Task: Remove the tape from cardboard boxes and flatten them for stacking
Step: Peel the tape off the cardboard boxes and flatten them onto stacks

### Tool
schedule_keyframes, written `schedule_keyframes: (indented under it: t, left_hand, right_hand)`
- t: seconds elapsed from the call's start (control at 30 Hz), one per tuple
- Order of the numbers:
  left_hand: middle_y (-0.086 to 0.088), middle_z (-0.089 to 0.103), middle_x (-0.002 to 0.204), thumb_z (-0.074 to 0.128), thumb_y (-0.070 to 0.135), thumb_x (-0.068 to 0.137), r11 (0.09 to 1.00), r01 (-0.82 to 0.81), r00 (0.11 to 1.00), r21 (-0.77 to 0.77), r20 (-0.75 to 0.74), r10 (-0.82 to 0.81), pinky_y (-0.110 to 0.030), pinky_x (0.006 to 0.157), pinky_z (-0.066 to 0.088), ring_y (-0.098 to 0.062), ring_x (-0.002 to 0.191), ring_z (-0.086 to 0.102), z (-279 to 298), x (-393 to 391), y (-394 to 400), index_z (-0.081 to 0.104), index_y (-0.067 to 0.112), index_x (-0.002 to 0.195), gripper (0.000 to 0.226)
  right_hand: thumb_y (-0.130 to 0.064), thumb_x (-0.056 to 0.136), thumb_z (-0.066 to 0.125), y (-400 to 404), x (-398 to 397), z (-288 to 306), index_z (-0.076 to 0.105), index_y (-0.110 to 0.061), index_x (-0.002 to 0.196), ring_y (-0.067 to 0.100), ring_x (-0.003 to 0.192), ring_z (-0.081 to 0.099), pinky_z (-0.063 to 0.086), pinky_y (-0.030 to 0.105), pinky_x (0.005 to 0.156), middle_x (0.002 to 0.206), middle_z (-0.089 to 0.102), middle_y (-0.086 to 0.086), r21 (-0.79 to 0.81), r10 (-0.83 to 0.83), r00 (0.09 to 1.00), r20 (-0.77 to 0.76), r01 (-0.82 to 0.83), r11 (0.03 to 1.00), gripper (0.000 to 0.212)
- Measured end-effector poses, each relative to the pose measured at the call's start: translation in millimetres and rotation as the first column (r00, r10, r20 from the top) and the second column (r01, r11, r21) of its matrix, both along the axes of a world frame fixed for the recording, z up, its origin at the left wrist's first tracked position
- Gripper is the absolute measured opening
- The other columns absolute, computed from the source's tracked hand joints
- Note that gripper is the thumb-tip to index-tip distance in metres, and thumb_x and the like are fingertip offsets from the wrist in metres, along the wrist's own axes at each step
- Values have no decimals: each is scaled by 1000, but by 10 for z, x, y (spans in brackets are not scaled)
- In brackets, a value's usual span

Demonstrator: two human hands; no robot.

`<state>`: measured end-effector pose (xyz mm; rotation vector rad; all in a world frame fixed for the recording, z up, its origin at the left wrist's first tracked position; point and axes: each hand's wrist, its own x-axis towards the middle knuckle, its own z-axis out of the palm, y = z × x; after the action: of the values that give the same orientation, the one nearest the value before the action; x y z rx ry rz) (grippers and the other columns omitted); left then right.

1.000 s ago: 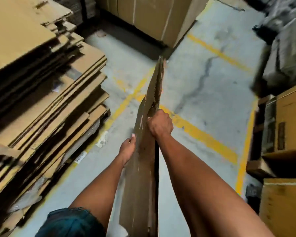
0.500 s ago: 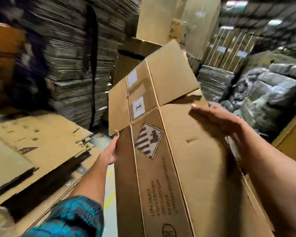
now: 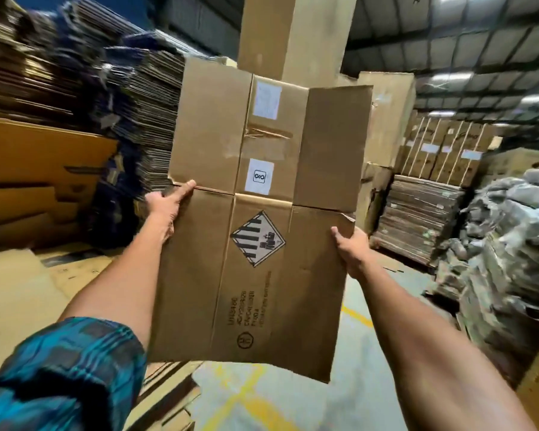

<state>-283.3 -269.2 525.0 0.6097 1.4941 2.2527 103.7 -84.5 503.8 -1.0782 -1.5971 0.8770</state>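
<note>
— What's in hand on your feed?
— I see the flattened cardboard box (image 3: 262, 244) held up at chest height, flaps spread above. My left hand (image 3: 165, 203) grips its left edge, thumb over the front.
— And the other?
— My right hand (image 3: 352, 253) clasps the right edge; stacked cardboard (image 3: 59, 157) lies to the left

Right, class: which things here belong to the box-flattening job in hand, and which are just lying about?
Job in hand:
flattened cardboard box
left hand
right hand
stacks of flattened cardboard

Lying about:
grey wrapped bundles
strapped cartons
yellow floor line
</note>
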Motion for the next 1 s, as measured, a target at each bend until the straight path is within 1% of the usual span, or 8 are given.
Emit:
schedule_keyframes:
  t: [0.13,0.23,0.33,0.5,0.63,0.7,0.87,1.0]
  left_hand:
    - [4,65,73,89,63,49,980,-200,979,-3,-48,199,-29,65,55,-12,65,59,32,-272,-454,62,15,72,60]
    - [-3,73,95,87,76,25,948,-317,948,6,-8,317,-44,81,60,-21,87,70,-73,-728,-706,69,13,94,95]
    - [-6,62,116,92,60,45,932,-362,930,-5,64,361,-37,96,52,-21,103,61,-23,-811,-1152,52,5,116,99]
    - [-4,60,98,90,51,59,851,-510,851,-124,69,520,-35,82,53,-19,89,58,-207,-1310,-1748,48,17,85,60]
    - [-2,69,87,90,59,49,769,-600,773,-222,89,629,-27,61,50,-16,77,63,-535,-1886,-2185,58,17,76,59]
    - [0,70,82,89,65,42,728,-626,736,-279,98,670,-33,70,58,-20,79,66,-774,-2289,-2337,61,16,75,66]
    - [-9,64,121,90,53,56,661,-625,684,-414,116,720,-35,89,49,-31,110,60,-1285,-3387,-2557,58,3,123,89]
    - [-13,66,122,89,60,49,561,-587,626,-584,112,772,-47,94,52,-36,110,61,-1628,-4445,-2741,60,5,123,96]
  right_hand:
    - [-73,62,67,651,-622,-78,67,-32,110,26,95,72,59,51,85,101,75,-3,32,69,995,72,-72,997,63]
    - [-69,61,64,441,-1207,82,69,-28,104,25,95,70,57,51,88,101,75,2,30,142,986,87,-145,989,59]
    - [-57,72,66,-185,-1743,273,67,-23,112,29,106,67,54,47,95,109,72,4,28,187,975,120,-192,981,53]
    - [-37,93,64,-767,-2688,220,63,-9,123,34,116,60,46,33,94,121,66,15,3,280,929,244,-289,957,41]
    - [-40,96,61,-1006,-3559,-42,60,-7,127,35,115,59,42,27,86,124,63,16,-72,356,870,340,-353,933,45]
    - [-49,91,63,-1075,-4066,-221,62,-12,123,35,111,61,49,37,95,121,65,14,-113,401,837,373,-388,915,49]
    - [-54,85,63,-1152,-5508,-689,66,-13,114,34,101,64,53,42,91,111,69,12,-176,445,752,487,-414,893,50]
    - [-48,89,65,-1245,-6689,-986,64,-4,113,35,101,63,51,40,89,112,67,17,-240,500,665,554,-447,862,50]
